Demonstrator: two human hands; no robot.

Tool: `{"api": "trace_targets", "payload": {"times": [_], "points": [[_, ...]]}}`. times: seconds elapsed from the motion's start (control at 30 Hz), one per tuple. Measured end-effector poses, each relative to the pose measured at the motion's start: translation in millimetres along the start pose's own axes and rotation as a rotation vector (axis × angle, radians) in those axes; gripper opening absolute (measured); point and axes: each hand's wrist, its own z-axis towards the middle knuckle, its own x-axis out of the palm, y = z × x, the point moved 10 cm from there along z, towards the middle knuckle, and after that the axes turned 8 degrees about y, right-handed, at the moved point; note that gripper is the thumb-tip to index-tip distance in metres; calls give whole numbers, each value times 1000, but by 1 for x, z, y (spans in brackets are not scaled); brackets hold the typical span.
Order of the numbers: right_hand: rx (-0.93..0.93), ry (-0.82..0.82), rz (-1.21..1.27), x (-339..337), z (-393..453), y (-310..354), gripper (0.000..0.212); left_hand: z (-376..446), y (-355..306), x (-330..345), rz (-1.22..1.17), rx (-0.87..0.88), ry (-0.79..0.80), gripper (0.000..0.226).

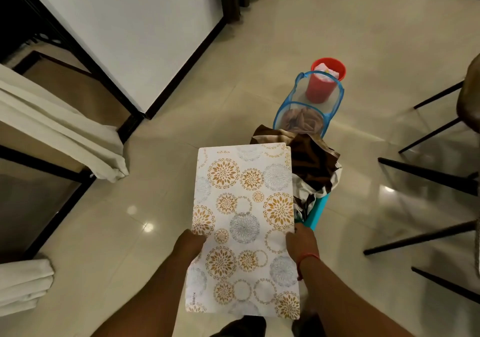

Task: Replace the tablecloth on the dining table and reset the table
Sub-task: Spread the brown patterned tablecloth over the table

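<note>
Both hands gripped the folded tablecloth (244, 230) by its side edges — the left hand (191, 243) on one, the right hand (302, 242) on the other — above the tiled floor (181, 155), just beside a laundry basket (309, 110).

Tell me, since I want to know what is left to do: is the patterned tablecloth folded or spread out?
Folded. The patterned tablecloth is a flat, neat rectangle held between left hand and right hand.
</note>
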Motion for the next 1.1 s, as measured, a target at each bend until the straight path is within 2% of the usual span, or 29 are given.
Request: {"api": "trace_targets", "payload": {"times": [0.1, 0.2, 0.27, 0.33, 0.47, 0.6, 0.7, 0.8, 0.83, 0.9, 1.0, 1.1], "points": [[-19, 22, 37, -4, 5, -7, 18, -1, 1, 1, -34, 1, -6, 10], [-37, 2, 73, -22, 10, -11, 26, -3, 5, 2, -72, -47, -53, 41], [-39, -18, 86, -46, 20, -16, 27, -11, 0, 1, -31, -86, -169, 56], [-39, -57, 94, -72, 31, -16, 24, -21, -16, -6, 81, -59, -316, 59], [-62, -190, 25, -140, 74, -4, 40, -30, -69, 10, 353, 151, -480, 57], [-210, -288, -281, -195, 124, 48, 77, -39, -130, 57, 571, 381, -530, 61], [-262, -237, -496, -208, 168, 80, 97, -47, -188, 104, 774, 549, -497, 62], [-149, -87, -424, -209, 218, 78, 106, -47, -224, 135, 912, 607, -445, 67], [-123, -35, -413, -205, 230, 75, 101, -46, -231, 139, 922, 604, -435, 68], [-130, 19, -462, -198, 241, 75, 75, -47, -240, 142, 910, 579, -426, 70], [-177, -10, -503, -193, 243, 80, 38, -47, -240, 142, 870, 510, -406, 72], [-191, 6, -366, -192, 239, 82, 33, -42, -217, 140, 797, 386, -368, 78]]}}
